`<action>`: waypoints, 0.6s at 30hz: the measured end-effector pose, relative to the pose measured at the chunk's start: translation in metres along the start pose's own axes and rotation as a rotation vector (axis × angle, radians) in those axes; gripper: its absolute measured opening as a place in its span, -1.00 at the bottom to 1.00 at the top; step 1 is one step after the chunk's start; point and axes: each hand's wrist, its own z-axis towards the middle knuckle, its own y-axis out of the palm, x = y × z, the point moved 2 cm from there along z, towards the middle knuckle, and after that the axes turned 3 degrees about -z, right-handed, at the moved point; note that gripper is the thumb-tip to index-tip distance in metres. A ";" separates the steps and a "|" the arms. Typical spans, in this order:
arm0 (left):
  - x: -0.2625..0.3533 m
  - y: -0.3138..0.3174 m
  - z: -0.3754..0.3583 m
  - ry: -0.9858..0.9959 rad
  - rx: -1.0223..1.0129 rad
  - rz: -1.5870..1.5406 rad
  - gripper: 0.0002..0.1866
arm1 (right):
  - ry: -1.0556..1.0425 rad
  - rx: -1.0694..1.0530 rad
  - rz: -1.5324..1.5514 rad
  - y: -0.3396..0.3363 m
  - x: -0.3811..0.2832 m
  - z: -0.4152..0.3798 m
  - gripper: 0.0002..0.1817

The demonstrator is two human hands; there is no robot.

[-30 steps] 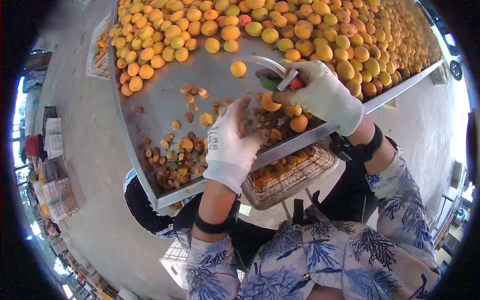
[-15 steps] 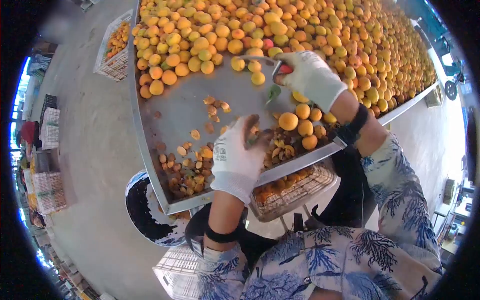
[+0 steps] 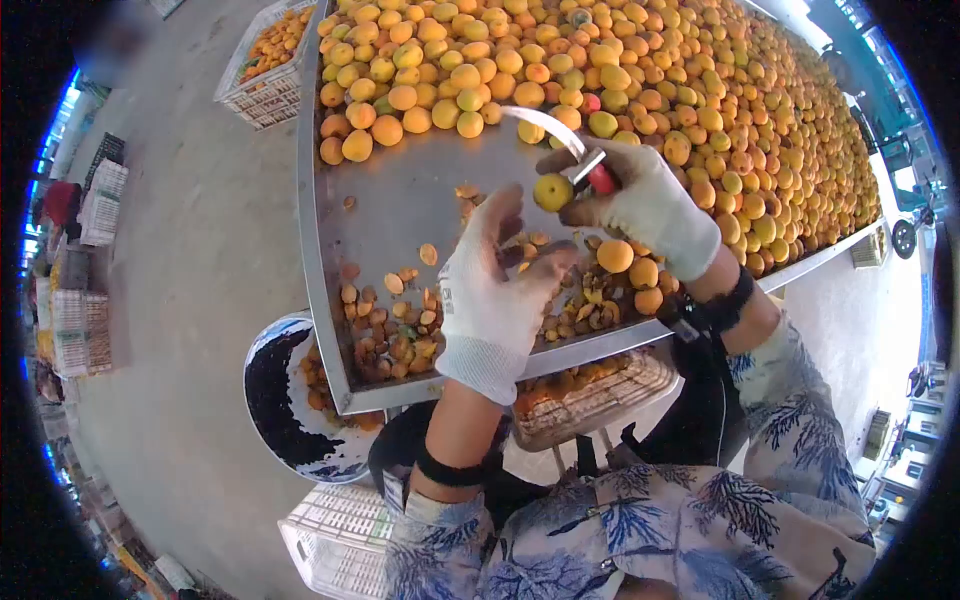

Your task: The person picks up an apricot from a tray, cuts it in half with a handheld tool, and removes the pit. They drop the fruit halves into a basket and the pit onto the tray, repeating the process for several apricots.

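My right hand (image 3: 655, 205), in a white glove with bare fingertips, grips a small curved knife (image 3: 596, 172) with a red handle. Its blade points up and left. A greenish-yellow apricot (image 3: 552, 192) sits between the thumb and fingers of that same hand, just below the knife. My left hand (image 3: 495, 300), gloved alike, hovers over the tray's near part. Its thumb and fingers are spread, with nothing between them. Around it lie cut apricot halves and pits (image 3: 385, 335). Several whole apricots (image 3: 615, 256) rest below my right hand.
A metal tray (image 3: 390, 205) carries a large heap of apricots (image 3: 680, 80) on its far and right sides. Below its near edge is a crate (image 3: 600, 395) with orange pieces. A white-and-black tub (image 3: 285, 400) stands at the near left corner. Another fruit crate (image 3: 265, 85) sits on the floor.
My right hand has picked up an apricot and drawn it back toward my left hand, knife still held. The left hand has risen slightly, its fingers spread. The whole view has shifted a little.
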 end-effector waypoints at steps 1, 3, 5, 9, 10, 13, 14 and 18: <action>0.004 0.002 -0.002 0.002 0.001 0.008 -0.41 | -0.131 0.019 -0.073 0.001 0.002 -0.009 -0.63; 0.010 0.013 -0.008 -0.205 -0.156 -0.517 -0.42 | -0.262 0.047 -0.136 0.000 0.008 -0.029 -0.65; 0.010 0.023 -0.015 -0.207 -0.154 -0.609 -0.44 | -0.259 0.072 -0.125 -0.004 0.012 -0.049 -0.68; 0.013 0.028 -0.023 -0.202 -0.109 -0.577 -0.46 | -0.228 0.129 0.052 -0.021 0.034 -0.069 -0.74; 0.014 0.028 -0.023 -0.221 -0.087 -0.561 -0.46 | -0.298 0.150 0.289 -0.018 0.036 -0.073 -0.72; 0.016 0.030 -0.022 -0.152 -0.127 -0.356 -0.48 | -0.205 0.098 0.064 -0.034 0.055 -0.079 -0.69; 0.016 0.034 -0.022 -0.156 -0.140 -0.349 -0.48 | -0.256 0.109 -0.037 -0.036 0.060 -0.079 -0.67; 0.014 0.046 -0.018 -0.098 -0.145 -0.229 -0.48 | -0.154 0.028 -0.257 -0.046 0.069 -0.087 -0.63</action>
